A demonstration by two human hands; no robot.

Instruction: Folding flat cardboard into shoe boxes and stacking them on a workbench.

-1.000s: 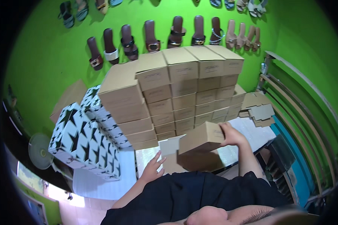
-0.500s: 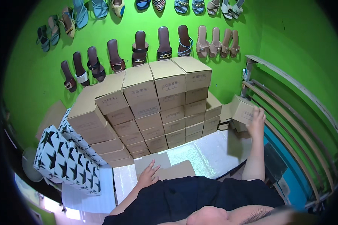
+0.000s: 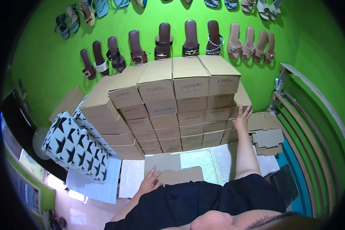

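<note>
Brown cardboard shoe boxes (image 3: 163, 109) stand in a stepped stack before me, each with a small printed panel on its front. Against the box at the upper right end (image 3: 242, 97), my right hand (image 3: 241, 119) rests with its fingers spread; it partly covers that box's front. My left hand (image 3: 150, 181) is low in front of the stack, fingers apart and holding nothing. It lies beside flat pieces of cardboard (image 3: 182, 176) on the white work surface (image 3: 132, 172).
Black-and-white star-patterned boxes (image 3: 78, 149) stand at the left. Flat folded cardboard (image 3: 267, 132) lies right of the stack, near a wooden slatted rack (image 3: 306, 142). Sandals (image 3: 164, 40) hang in rows on the green wall behind.
My right hand has moved left, carrying a box from the right side onto the right end of the stack. Its fingers have spread. The view has shifted; my left hand stays low.
</note>
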